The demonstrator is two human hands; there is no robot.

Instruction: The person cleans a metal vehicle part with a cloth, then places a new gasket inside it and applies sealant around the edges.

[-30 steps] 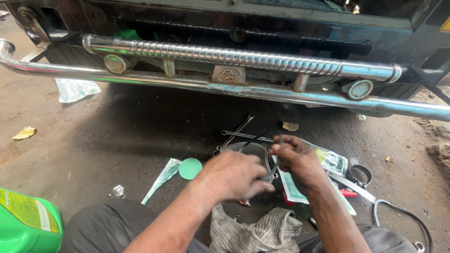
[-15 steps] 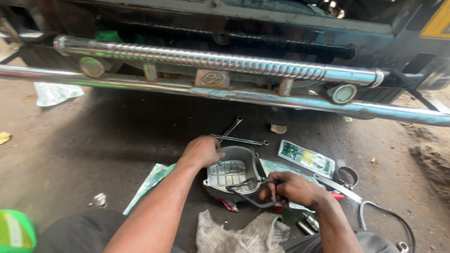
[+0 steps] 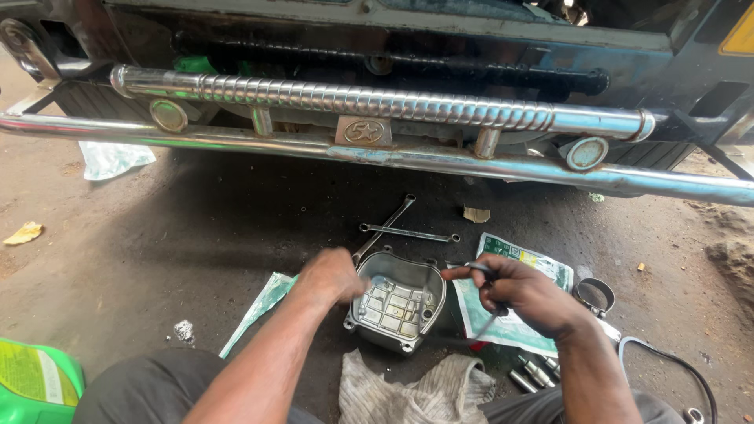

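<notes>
Oily ground under a chrome bumper [image 3: 377,157] carries the metal cover [image 3: 397,302] at six o'clock; left hand [image 3: 330,275] steadies its rim, fingers curled; right hand [image 3: 522,290] pinches a thin black gasket [image 3: 483,334]; cover looks rigid, weighty, slick, best held by its edges.

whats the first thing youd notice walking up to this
The shiny chrome bumper bar of a vehicle runs across the top of the view. Below it, on the dirt ground, the left hand steadies a grey metal engine cover lying open side up, while the right hand pinches a thin black gasket beside it. Two spanners lie crossed just beyond.
</notes>
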